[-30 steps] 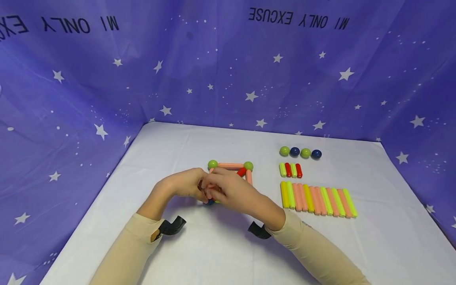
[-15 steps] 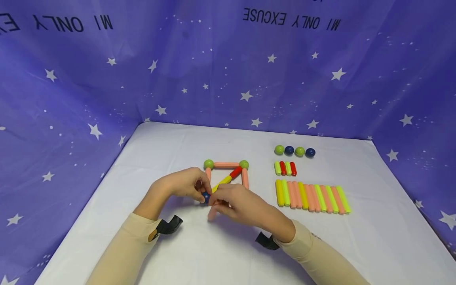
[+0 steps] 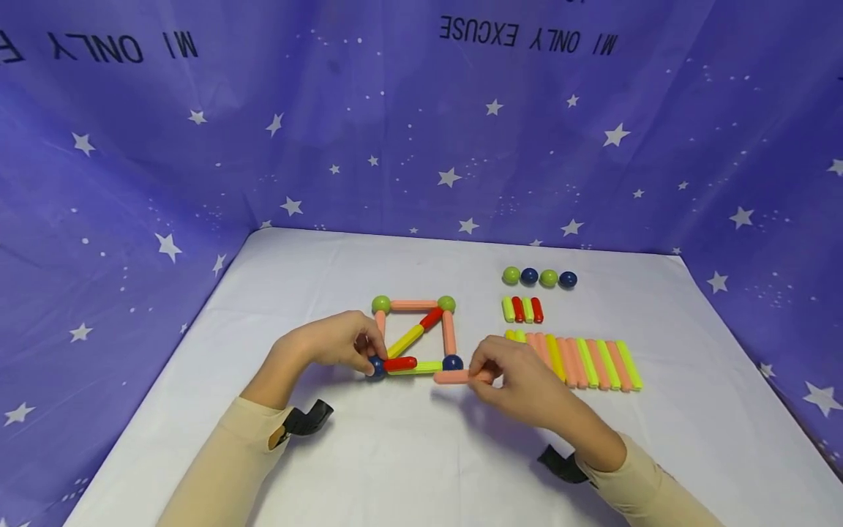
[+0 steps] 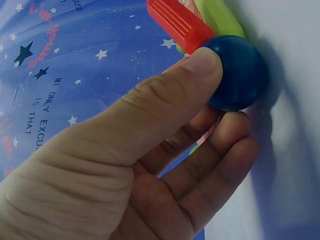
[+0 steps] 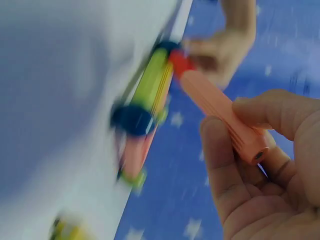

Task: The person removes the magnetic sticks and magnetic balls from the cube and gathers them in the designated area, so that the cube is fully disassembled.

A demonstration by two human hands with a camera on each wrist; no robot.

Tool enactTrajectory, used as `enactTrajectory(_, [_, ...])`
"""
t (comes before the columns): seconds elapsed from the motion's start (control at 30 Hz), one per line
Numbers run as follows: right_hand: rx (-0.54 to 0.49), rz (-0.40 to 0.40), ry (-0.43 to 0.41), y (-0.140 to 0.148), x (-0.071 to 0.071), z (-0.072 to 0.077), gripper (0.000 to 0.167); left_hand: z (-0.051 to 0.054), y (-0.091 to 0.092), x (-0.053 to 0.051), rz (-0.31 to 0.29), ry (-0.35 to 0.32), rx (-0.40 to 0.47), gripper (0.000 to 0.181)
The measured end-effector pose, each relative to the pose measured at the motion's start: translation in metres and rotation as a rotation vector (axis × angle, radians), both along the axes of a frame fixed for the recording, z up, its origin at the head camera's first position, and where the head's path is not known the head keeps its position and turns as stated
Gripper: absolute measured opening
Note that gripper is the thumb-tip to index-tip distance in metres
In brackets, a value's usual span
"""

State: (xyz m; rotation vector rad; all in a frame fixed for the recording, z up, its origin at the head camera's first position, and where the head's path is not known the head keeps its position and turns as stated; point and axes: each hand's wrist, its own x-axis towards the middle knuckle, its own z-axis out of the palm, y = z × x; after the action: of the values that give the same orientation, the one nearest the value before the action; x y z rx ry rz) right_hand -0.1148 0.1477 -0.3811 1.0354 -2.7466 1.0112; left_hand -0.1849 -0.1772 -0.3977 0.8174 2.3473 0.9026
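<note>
My left hand (image 3: pixel 342 342) pinches a blue ball (image 4: pixel 240 74) at the near left corner of a square of magnetic rods and balls. From that ball a short red rod (image 3: pixel 401 364) sticks out, above the yellow-green rod (image 3: pixel 428 367) of the near side. To the right, my right hand (image 3: pixel 527 382) holds a salmon rod (image 5: pixel 220 107) between thumb and fingers, just in front of the near right blue ball (image 3: pixel 452 363). Green balls (image 3: pixel 381 304) form the far corners, joined by a salmon rod (image 3: pixel 415 305). A yellow rod (image 3: pixel 405 341) and a red one run diagonally inside.
Behind my right hand lies a row of long salmon and yellow rods (image 3: pixel 593 364). Short red and yellow-green rods (image 3: pixel 523 309) lie beyond it, then a line of green and blue balls (image 3: pixel 530 276). Purple star-patterned cloth (image 3: pixel 395 132) surrounds the white table (image 3: pixel 369 468).
My right hand has moved away to the right, carrying the salmon rod, from beside my left hand. The short red rod on the blue ball has come into sight. My left hand stays at the corner.
</note>
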Motion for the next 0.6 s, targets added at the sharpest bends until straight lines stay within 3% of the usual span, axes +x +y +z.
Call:
enactTrajectory(0.13, [-0.04, -0.208, 0.023, 0.047, -0.014, -0.005, 0.021, 0.0, 0.0, 0.001, -0.003, -0.003, 0.0, 0.021])
enactTrajectory(0.27, [0.041, -0.482, 0.031, 0.098, -0.029, -0.004, 0.01, 0.001, -0.001, 0.0, -0.005, -0.004, 0.002, 0.021])
enactTrajectory(0.4, [0.142, -0.721, 0.024, 0.147, -0.039, -0.002, 0.015, 0.002, -0.002, 0.0, -0.007, -0.004, 0.008, 0.021])
enactTrajectory(0.53, [0.202, -0.865, -0.08, 0.186, -0.041, -0.003, 0.024, 0.003, -0.004, -0.002, -0.011, 0.002, 0.003, 0.021])
enactTrajectory(0.6, [0.258, -0.896, -0.159, 0.202, -0.04, -0.004, 0.031, 0.003, -0.005, -0.002, -0.011, 0.003, 0.004, 0.021])
